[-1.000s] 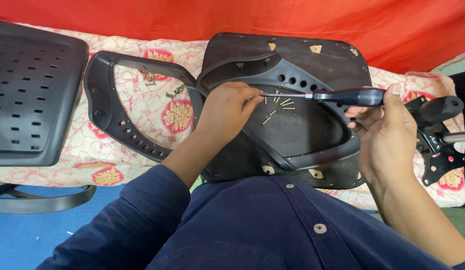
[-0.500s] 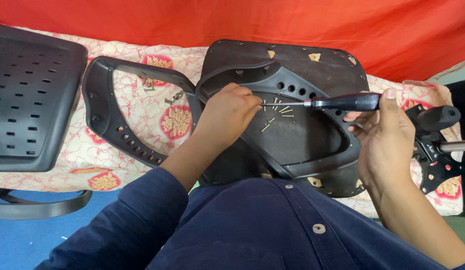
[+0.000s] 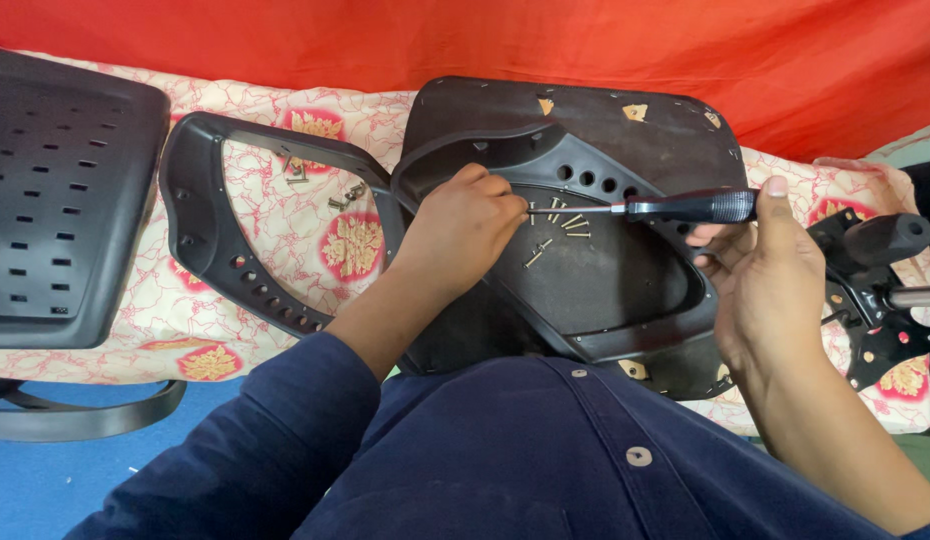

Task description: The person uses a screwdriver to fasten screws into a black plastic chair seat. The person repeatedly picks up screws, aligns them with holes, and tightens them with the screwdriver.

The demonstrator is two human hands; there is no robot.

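A black plastic chair seat pan (image 3: 625,290) lies upside down in front of me on a patterned cloth. Several loose screws (image 3: 560,225) rest in its hollow. My right hand (image 3: 760,270) grips the black handle of a screwdriver (image 3: 690,207), whose shaft points left toward the screws. My left hand (image 3: 460,230) is closed at the screwdriver's tip, fingers pinched as if on a screw; the screw itself is hidden.
A black curved frame (image 3: 210,255) lies left of the seat, with small metal parts (image 3: 345,195) inside it. A perforated black back panel (image 3: 55,200) sits far left. A black metal mechanism (image 3: 870,290) is at the right. Red fabric (image 3: 485,40) hangs behind.
The view has shifted slightly. Both hands stay at the seat pan, with the screwdriver still held level toward my left hand.
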